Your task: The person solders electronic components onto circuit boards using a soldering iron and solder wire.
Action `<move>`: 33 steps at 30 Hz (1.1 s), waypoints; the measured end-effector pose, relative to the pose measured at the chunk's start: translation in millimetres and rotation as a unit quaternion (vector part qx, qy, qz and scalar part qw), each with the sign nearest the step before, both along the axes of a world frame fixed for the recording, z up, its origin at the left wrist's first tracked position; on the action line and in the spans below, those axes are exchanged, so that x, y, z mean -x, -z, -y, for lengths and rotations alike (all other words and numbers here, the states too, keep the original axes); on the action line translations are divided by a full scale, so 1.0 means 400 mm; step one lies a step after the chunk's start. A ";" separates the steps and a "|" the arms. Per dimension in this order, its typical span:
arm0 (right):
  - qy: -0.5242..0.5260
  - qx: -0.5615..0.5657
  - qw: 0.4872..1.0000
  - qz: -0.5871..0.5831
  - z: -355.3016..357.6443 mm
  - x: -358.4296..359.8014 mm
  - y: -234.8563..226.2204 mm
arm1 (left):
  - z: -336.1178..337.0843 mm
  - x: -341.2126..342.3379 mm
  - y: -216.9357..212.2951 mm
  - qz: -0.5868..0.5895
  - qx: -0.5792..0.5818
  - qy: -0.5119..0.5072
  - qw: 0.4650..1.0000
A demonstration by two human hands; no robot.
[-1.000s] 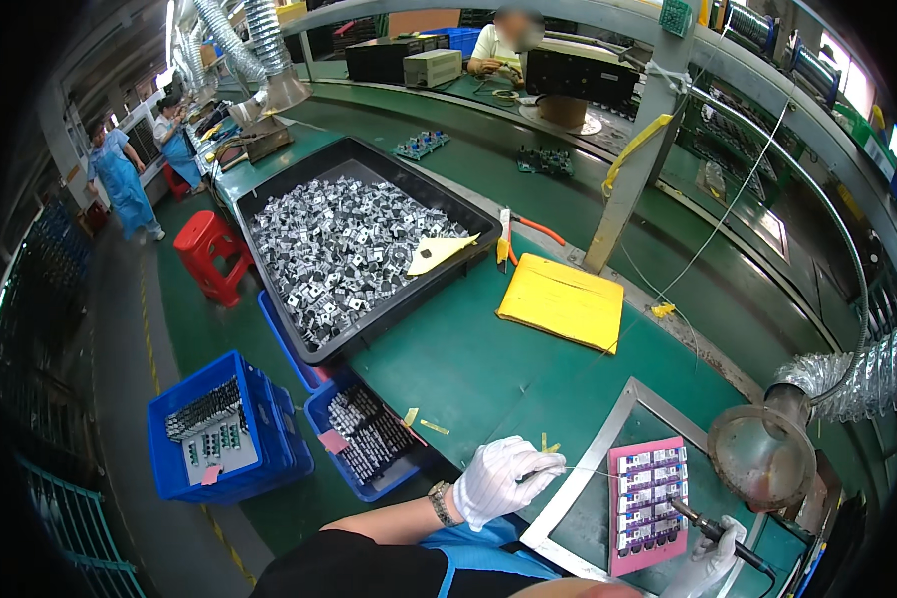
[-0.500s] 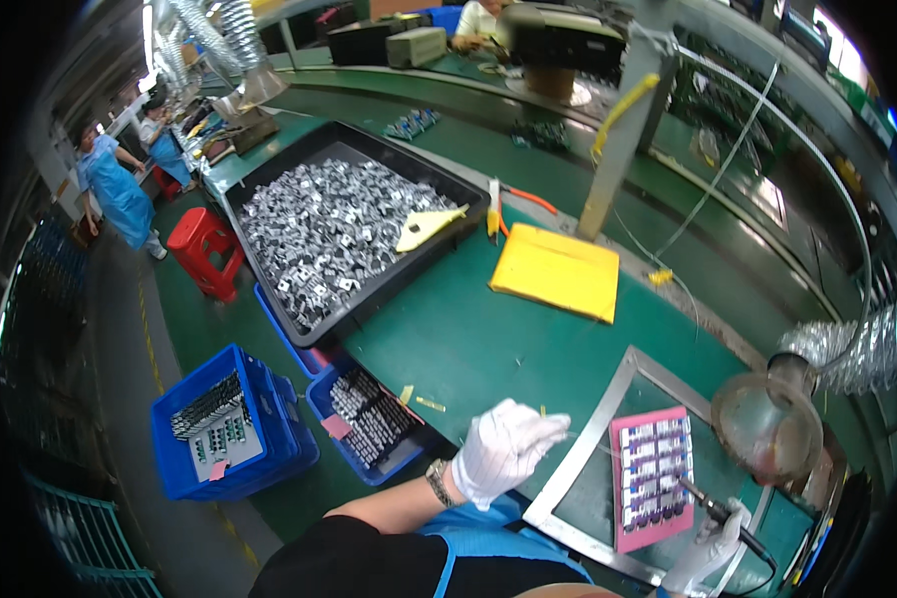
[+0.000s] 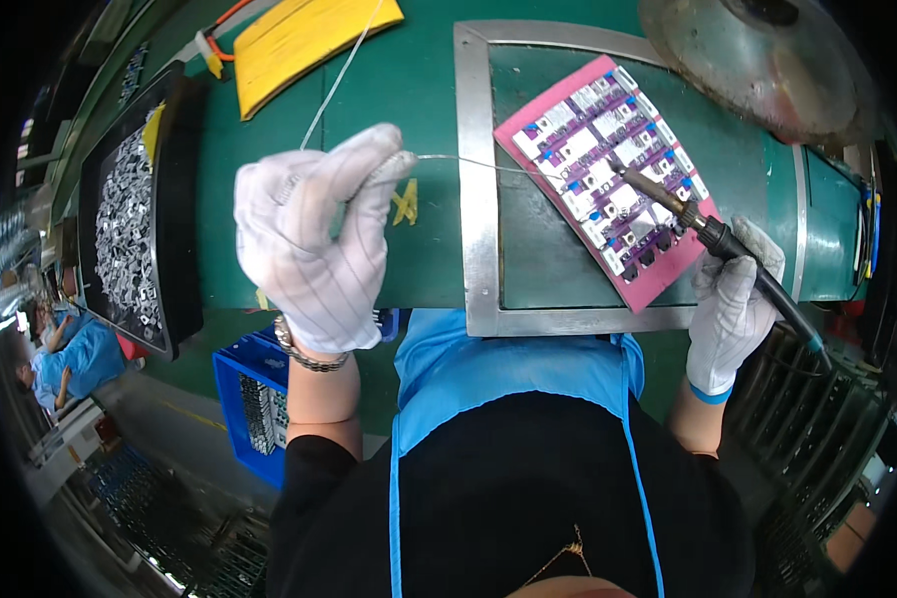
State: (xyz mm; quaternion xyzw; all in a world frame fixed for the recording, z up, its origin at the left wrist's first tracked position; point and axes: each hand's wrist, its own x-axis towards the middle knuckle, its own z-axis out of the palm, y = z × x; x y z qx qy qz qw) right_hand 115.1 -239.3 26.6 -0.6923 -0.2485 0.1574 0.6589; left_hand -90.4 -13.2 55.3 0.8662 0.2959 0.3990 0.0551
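Note:
My gloved left hand (image 3: 314, 234) pinches a thin solder wire (image 3: 478, 161) between thumb and fingertips. From the pinch the wire runs right toward the boards; its other end trails up past the yellow pad. My gloved right hand (image 3: 736, 304) is closed round the handle of a soldering iron (image 3: 713, 234). The iron's tip lies over a panel of small purple circuit boards (image 3: 578, 140) with white and blue parts. Those boards rest tilted on a pink foam sheet (image 3: 648, 287), inside a metal frame (image 3: 476, 229) on the green bench. Whether tip and wire touch a joint I cannot tell.
A black tray (image 3: 176, 219) of small metal parts stands at the left. A yellow pad (image 3: 304, 45) lies at the back, near orange-handled pliers (image 3: 214, 50). A fume hood (image 3: 767, 65) hangs at upper right. Below the bench sits a blue bin (image 3: 234, 399); another person (image 3: 80, 359) is far left.
My view has swung toward the right, bringing the boards to the middle. The iron still points at the boards in my right hand, and my left hand still pinches the wire.

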 end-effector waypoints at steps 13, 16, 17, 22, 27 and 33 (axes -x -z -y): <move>0.017 0.055 0.998 -0.016 -0.068 -0.014 -0.048 | -0.035 -0.050 -0.004 -0.078 -0.067 0.088 0.991; 0.017 0.063 0.998 -0.023 -0.097 -0.043 -0.059 | -0.030 -0.051 -0.001 -0.068 -0.063 0.083 0.992; 0.006 0.084 0.996 0.002 -0.102 -0.051 -0.062 | -0.027 -0.050 -0.002 -0.069 -0.062 0.082 0.992; -0.015 0.133 0.991 0.028 -0.143 -0.061 -0.077 | -0.012 -0.038 0.007 -0.080 -0.044 0.035 0.995; -0.082 0.145 0.983 0.078 -0.152 -0.087 -0.070 | -0.015 -0.031 0.020 -0.084 -0.049 0.047 0.994; -0.121 0.136 0.956 0.230 -0.159 -0.111 -0.056 | -0.009 -0.038 0.010 -0.071 -0.050 0.071 0.994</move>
